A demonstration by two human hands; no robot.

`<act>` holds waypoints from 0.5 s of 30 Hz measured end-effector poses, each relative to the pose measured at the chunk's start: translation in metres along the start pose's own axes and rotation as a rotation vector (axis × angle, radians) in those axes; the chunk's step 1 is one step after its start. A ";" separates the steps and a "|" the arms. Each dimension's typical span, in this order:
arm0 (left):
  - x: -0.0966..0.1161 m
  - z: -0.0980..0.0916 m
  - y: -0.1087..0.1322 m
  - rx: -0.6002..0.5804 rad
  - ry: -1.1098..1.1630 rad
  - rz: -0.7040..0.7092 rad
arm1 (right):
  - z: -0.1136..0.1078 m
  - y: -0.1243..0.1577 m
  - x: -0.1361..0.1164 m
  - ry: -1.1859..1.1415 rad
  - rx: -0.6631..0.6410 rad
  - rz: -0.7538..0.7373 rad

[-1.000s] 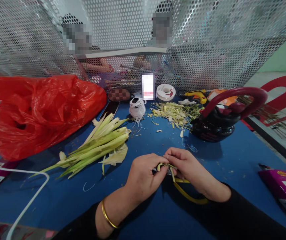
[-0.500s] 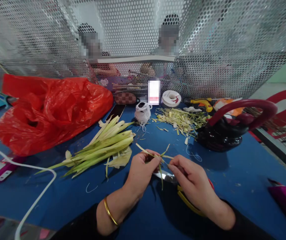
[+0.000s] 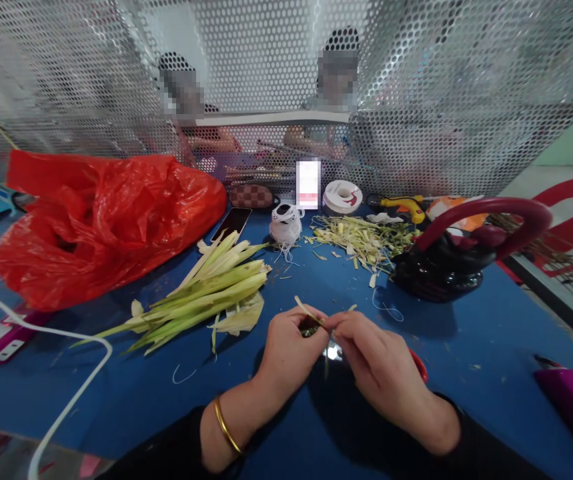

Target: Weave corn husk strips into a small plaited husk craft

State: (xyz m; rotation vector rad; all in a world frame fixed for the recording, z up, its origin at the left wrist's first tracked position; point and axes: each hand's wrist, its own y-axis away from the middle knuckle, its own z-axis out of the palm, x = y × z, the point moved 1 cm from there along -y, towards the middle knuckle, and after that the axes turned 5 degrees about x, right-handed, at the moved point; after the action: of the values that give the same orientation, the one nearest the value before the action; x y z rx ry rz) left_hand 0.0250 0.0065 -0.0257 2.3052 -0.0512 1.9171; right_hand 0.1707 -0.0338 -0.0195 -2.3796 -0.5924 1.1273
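Note:
My left hand (image 3: 289, 353), with a gold bangle on its wrist, pinches a narrow green-yellow strip of husk (image 3: 306, 309). My right hand (image 3: 381, 373) meets it fingertip to fingertip, closed on the same strip or strips; the fingers hide the exact grip. Short ends of husk poke out above and below the fingers. Beneath the hands lies a shiny metal tool with a red handle (image 3: 419, 367), mostly covered. To the left of my hands rests a bundle of pale green corn husks (image 3: 206, 293).
A red plastic bag (image 3: 111, 220) sits at left, a dark phone (image 3: 232, 223) beside it. Behind are white string (image 3: 286, 227), a ribbon spool (image 3: 342, 197), husk scraps (image 3: 361, 240) and a yellow glue gun (image 3: 411, 208). A black pot (image 3: 439, 273) stands right; two people sit beyond the perforated screen.
My hands have come together, the right moving left until the fingertips meet. The crossed strips are now mostly hidden by the fingers. The tool's yellow handle part is covered.

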 end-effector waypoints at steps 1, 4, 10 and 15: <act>-0.001 0.001 0.000 -0.001 -0.022 0.022 | 0.001 0.000 0.001 -0.097 -0.015 0.095; -0.003 0.003 0.000 -0.003 -0.063 0.039 | 0.005 0.003 0.004 -0.315 -0.003 0.328; -0.002 0.004 -0.001 -0.024 0.048 -0.055 | 0.009 0.006 0.005 -0.437 0.017 0.374; 0.002 0.003 0.000 -0.094 0.347 -0.249 | 0.006 -0.001 0.004 -0.452 0.089 0.479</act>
State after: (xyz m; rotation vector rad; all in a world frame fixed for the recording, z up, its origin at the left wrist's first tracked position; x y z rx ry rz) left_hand 0.0283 0.0065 -0.0244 1.7946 0.1706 2.0969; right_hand 0.1680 -0.0295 -0.0251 -2.2541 -0.0921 1.8817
